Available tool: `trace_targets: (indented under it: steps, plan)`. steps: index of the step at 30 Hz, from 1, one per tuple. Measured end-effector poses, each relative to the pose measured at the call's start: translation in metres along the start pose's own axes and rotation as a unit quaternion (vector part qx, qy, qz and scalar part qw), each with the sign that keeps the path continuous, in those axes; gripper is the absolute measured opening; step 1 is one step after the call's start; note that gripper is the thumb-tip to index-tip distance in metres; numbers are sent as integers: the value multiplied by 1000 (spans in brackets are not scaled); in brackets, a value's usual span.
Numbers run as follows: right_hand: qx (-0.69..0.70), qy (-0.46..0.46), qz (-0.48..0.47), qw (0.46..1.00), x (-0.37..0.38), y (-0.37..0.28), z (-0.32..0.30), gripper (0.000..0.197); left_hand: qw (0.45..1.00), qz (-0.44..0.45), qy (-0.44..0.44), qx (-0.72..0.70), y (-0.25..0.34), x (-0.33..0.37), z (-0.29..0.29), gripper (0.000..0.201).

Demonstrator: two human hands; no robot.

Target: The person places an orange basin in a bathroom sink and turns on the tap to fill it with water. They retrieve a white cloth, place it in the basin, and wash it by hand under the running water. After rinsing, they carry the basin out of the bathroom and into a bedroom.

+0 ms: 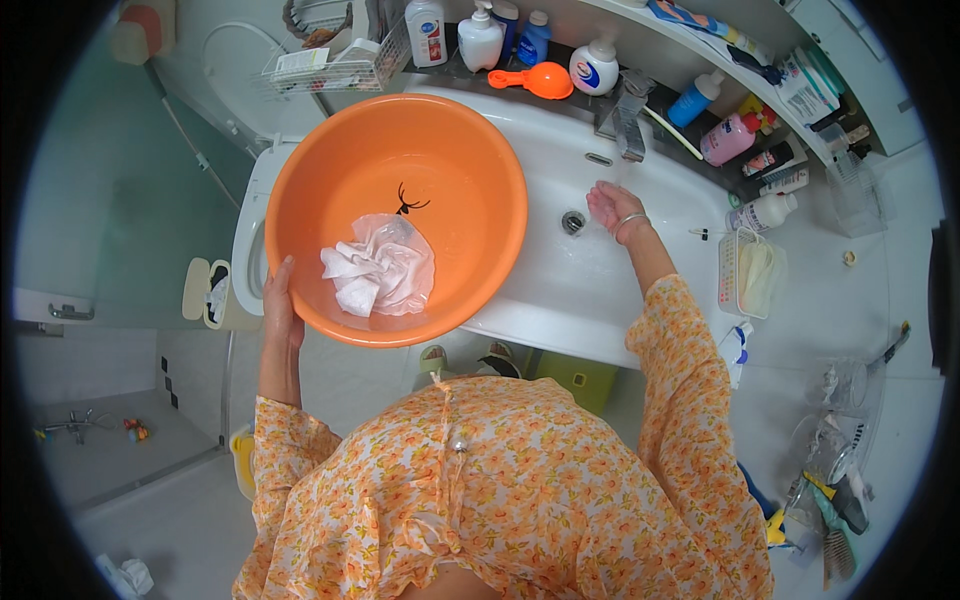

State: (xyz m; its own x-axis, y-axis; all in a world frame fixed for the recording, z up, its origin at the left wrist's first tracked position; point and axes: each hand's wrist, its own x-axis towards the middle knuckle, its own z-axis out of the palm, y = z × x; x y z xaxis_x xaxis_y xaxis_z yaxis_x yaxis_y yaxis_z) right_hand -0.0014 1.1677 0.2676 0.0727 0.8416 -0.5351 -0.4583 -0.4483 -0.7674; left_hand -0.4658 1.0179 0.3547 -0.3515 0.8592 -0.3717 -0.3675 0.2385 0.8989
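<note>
A large orange basin (470, 230) rests over the left part of the white sink (530, 300), tilted a little. My left hand (280, 305) grips its left rim, thumb on the edge and the fingers hidden under the outside. Inside the basin lies a crumpled, wet white cloth (375, 270), with a dark branching mark on the basin floor beside it. My right hand (612, 210) is held under the metal faucet (628, 120), bare and palm turned up, fingers stretched out. Close to it is the round drain (573, 222). Whether water runs is hard to make out.
Behind the sink stand several bottles (480, 42), an orange scoop (540, 80) and a white pump bottle (595, 68). A white basket (745, 272) sits on the right rim. At the left are the toilet (262, 180) and a small bin (215, 295); a green stool (572, 380) is below.
</note>
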Motion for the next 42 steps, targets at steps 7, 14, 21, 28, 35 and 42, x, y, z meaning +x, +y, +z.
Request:
trace_targets:
  steps: [7,14,21,28,35,42]
  plan:
    - [15,24,-10,1000,-3,-14,0,17,1000,4,-16,-18,-5,5,-5,37]
    - [-43,157,-75,984,-12,-23,-6,16,999,4,-12,-37,-4,2,-3,36]
    - [-4,131,-240,962,-25,-106,9,14,999,10,-19,-32,-5,2,-3,38]
    - [-36,-14,-111,993,-5,-134,60,24,998,-3,-42,-40,-3,3,-3,40]
    - [93,3,-57,994,14,-136,74,19,999,24,-24,-19,-7,3,-5,39]
    - [91,15,-36,995,13,-146,81,13,1000,6,-17,-20,-3,0,-2,39]
